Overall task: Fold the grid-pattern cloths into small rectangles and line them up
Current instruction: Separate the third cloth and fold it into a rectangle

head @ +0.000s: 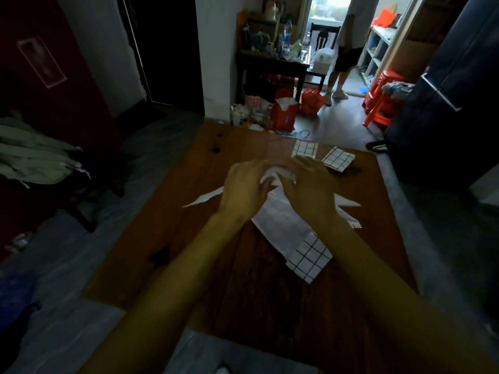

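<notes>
Left hand (244,190) and right hand (310,190), each grip bunching loose cloth (291,233) mid-worktop (216,265), 2 folded cloths (305,149) (338,158) just beyond right hand

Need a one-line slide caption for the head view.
Both hands, left and right, gather an unfolded white grid-pattern cloth on the brown wooden table, two folded grid-pattern cloths behind.

Your shot is dim overall, underexposed. Only strong light is daylight from the doorway (328,12) at top, blown out there. Your left hand (244,190) and right hand (310,187) are motion-blurred and dark, with a yellowish cast. The surface (243,271) is murky and shadowed near you; the white cloth (291,236) is the brightest thing on it. Left side and right edge fall almost to black. Wide-angle bending shows at the edges, walls lean. Fine detail is soft throughout.
</notes>
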